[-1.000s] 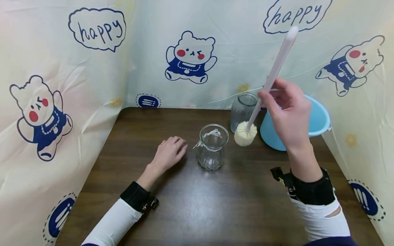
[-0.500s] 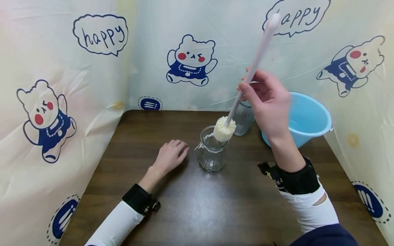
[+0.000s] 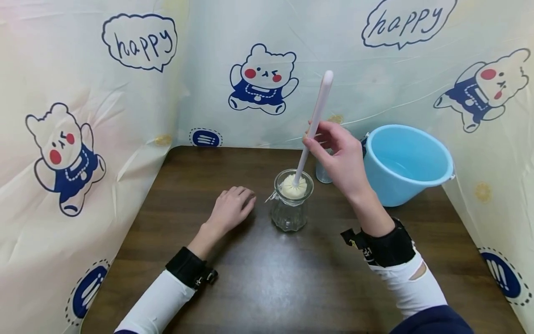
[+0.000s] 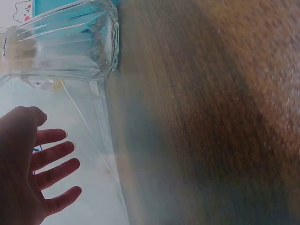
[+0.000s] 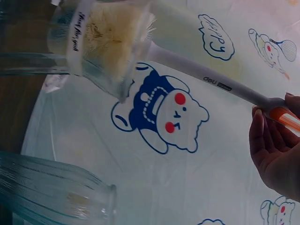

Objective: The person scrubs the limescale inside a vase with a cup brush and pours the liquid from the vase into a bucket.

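My right hand [image 3: 340,155] pinches the pale handle of a bottle brush [image 3: 315,116] between thumb and fingers. The brush's cream bristle head [image 5: 110,35] sits inside the mouth of a clear glass jar [image 3: 289,215]. A ribbon with printed lettering [image 5: 79,35] rings the jar's neck and is tied in a bow at the left. My left hand [image 3: 229,208] rests on the table to the left of the jar, apart from it, with nothing in it. In the left wrist view its fingers [image 4: 56,154] are loosely extended.
A second glass jar [image 3: 323,173] stands behind, partly hidden by my right hand. To the right is a light blue bucket [image 3: 396,185] near the back of the brown wooden table [image 3: 267,287]. A patterned cloth [image 3: 200,69] hangs around the table.
My right hand has moved left and down with the bottle brush, whose head went from beside the jar, over its rim, and into its mouth. My left hand has stayed put.
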A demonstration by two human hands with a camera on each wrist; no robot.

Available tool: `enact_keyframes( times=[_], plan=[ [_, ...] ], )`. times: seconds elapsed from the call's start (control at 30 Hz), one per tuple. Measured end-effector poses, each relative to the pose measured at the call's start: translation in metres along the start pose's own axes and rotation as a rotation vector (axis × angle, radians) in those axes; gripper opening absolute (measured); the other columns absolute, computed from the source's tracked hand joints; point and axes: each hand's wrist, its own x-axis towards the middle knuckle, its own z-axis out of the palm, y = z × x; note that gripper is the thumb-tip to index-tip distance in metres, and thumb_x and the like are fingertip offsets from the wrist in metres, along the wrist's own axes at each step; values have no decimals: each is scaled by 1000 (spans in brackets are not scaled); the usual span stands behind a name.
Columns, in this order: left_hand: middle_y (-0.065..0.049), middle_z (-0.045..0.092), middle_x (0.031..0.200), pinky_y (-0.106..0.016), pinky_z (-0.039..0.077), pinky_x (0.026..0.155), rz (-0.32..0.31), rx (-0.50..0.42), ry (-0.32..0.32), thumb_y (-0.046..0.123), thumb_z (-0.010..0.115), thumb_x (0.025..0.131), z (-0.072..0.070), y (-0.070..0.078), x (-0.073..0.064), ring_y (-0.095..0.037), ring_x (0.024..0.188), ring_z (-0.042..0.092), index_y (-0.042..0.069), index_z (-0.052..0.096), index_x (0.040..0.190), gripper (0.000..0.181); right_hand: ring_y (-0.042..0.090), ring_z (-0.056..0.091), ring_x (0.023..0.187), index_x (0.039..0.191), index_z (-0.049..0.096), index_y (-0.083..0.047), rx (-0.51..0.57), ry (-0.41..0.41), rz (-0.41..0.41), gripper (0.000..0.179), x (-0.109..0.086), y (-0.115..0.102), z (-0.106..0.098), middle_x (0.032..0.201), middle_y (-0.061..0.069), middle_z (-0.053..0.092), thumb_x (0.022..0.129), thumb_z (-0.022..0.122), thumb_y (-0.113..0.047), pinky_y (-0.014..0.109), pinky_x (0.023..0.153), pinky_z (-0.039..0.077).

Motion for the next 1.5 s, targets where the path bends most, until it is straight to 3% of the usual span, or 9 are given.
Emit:
enact_keyframes(
  times=[0.13,0.27,0.53,0.77,1.2,1.33,1.5],
  plan=[
    [-4,71,105,-47,51,78,7,1,1,36,51,97,0,0,0,-24,98,61,14,71,108,31,8,63,90,120,66,-7,-52,-41,24,37,-5,27,6,105,4,69,88,70,-25,25,77,54],
    [-4,71,106,-47,51,79,1,2,-7,36,51,97,-2,0,-1,-24,99,61,14,71,108,32,9,62,87,115,67,-7,-59,-83,13,37,-9,43,13,100,4,68,87,71,-30,34,75,56],
    [-5,71,107,-47,50,80,-21,-17,-4,33,55,96,-7,-2,0,-24,100,60,13,71,109,28,10,59,84,113,66,-9,-118,-147,49,34,-19,56,21,96,3,65,86,73,-29,35,75,56],
    [-5,71,108,-47,50,81,-18,-31,-8,33,55,96,-10,-1,1,-24,101,60,13,70,110,29,19,59,89,114,67,-6,-156,-201,85,37,-28,67,19,99,8,67,86,73,-28,40,76,54],
    [-4,70,109,-47,50,84,-21,-24,-6,35,53,97,-10,-4,3,-23,103,59,14,70,111,31,19,61,83,109,66,-11,-169,-174,165,36,-41,85,5,97,7,66,88,68,-40,41,71,54],
    [-5,70,111,-47,50,84,-21,-36,-10,35,52,97,-10,-3,2,-24,103,59,13,69,114,33,16,61,84,115,66,-13,-144,-184,180,41,-45,90,0,101,5,67,87,67,-43,38,72,54],
    [-8,70,113,-49,51,84,-21,-58,1,35,52,97,-11,-1,1,-26,104,60,11,67,119,36,11,60,87,124,64,-11,-114,-156,181,40,-51,96,-11,109,6,69,94,61,-37,31,73,52]
  ],
)
